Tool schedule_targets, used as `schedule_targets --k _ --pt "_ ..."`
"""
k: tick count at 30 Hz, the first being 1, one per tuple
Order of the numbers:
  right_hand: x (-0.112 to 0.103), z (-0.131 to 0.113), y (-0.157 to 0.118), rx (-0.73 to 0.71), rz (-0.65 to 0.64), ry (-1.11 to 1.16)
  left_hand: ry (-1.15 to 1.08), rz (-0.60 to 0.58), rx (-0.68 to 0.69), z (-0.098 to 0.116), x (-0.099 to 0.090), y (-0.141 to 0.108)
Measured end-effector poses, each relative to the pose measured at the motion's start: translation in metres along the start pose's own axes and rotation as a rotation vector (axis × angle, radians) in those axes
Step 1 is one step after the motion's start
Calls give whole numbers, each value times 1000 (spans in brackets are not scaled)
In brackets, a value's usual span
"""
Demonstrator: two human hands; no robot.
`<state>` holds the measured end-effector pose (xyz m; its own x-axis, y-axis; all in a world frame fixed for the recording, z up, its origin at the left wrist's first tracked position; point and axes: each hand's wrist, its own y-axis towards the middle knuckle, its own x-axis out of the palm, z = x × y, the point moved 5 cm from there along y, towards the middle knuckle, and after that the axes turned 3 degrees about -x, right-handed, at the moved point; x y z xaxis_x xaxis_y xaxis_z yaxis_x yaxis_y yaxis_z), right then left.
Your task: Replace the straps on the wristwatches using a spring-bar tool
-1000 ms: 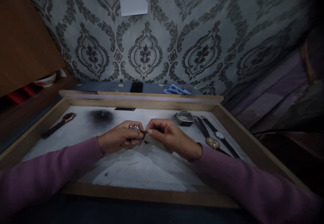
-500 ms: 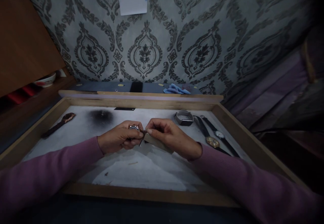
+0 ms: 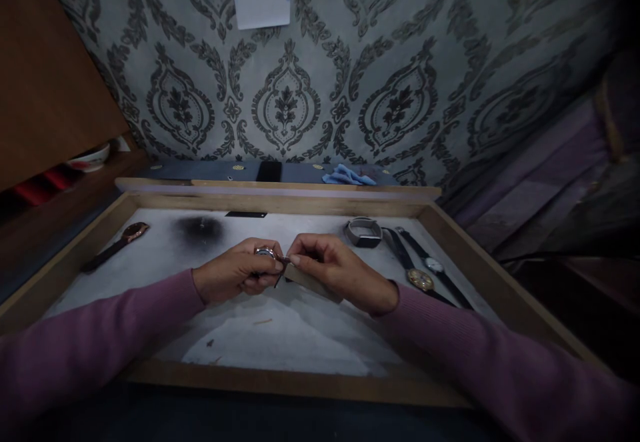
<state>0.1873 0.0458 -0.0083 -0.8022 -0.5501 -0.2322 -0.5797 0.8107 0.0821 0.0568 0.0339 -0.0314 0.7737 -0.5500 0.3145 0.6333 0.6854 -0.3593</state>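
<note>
My left hand (image 3: pixel 245 267) is closed around a wristwatch (image 3: pixel 265 253), whose round, shiny silver case shows above the fingers. My right hand (image 3: pixel 335 269) meets it, thumb and forefinger pinched together at the watch's right edge. A flat grey-brown strip (image 3: pixel 315 285) runs beneath the right fingers and palm; whether it joins the watch is hidden. Between the hands a thin dark piece (image 3: pixel 280 277) slants down, too small to make out. Both hands are over the white bottom of a shallow wooden tray (image 3: pixel 300 383).
A brown watch (image 3: pixel 134 231) lies at the tray's left. On the right are a grey-banded watch (image 3: pixel 365 232), a gold-faced watch (image 3: pixel 420 280) and a white-faced watch (image 3: pixel 434 265). Behind the tray are a blue cloth (image 3: pixel 349 175) and a black phone-like slab (image 3: pixel 269 171).
</note>
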Motion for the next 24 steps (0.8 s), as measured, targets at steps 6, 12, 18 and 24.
schedule_targets --k 6,12,18,24 --pt "0 -1 -1 -3 -1 2 -11 -1 -1 0 0 0" --pt "0 -2 -1 -4 3 -2 -18 5 -3 0 1 -1" --pt "0 -2 -1 -6 -6 -18 -8 21 -6 1 1 -2" --pt "1 -1 -1 -22 -19 -33 4 9 -2 1 1 0"
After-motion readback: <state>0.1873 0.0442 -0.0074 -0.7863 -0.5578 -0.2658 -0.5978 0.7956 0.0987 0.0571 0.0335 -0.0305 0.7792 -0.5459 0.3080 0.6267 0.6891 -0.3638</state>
